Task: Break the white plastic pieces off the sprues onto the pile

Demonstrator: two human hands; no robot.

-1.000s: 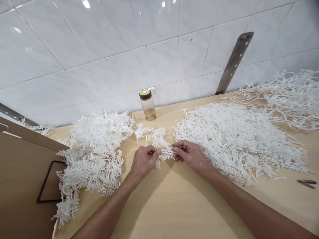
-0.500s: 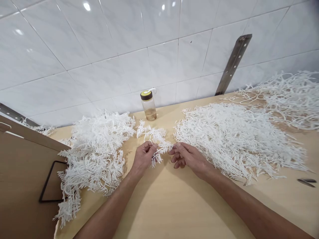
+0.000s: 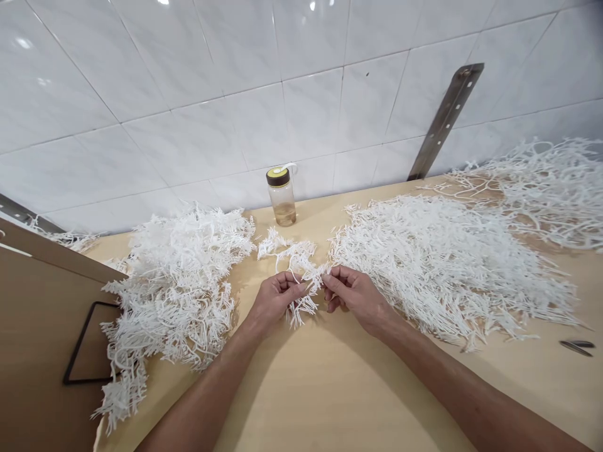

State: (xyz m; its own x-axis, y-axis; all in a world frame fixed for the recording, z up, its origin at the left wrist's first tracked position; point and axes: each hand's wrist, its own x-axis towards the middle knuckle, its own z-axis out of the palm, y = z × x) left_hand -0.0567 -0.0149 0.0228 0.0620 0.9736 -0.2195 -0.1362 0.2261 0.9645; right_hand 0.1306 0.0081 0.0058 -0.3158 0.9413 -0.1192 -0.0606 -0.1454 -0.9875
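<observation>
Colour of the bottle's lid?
The lid is yellow on top, dark around the side; head view.

Left hand [image 3: 277,298] and right hand [image 3: 355,294] pinch — nearly meeting (forearms [image 3: 210,383] converging).

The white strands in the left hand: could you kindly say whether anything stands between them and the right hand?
Nothing visible does: the right hand is at the right end of the white strands, which the left hand pinches. The bottle stands beyond them and the large pile lies to the right, neither in between.
</observation>
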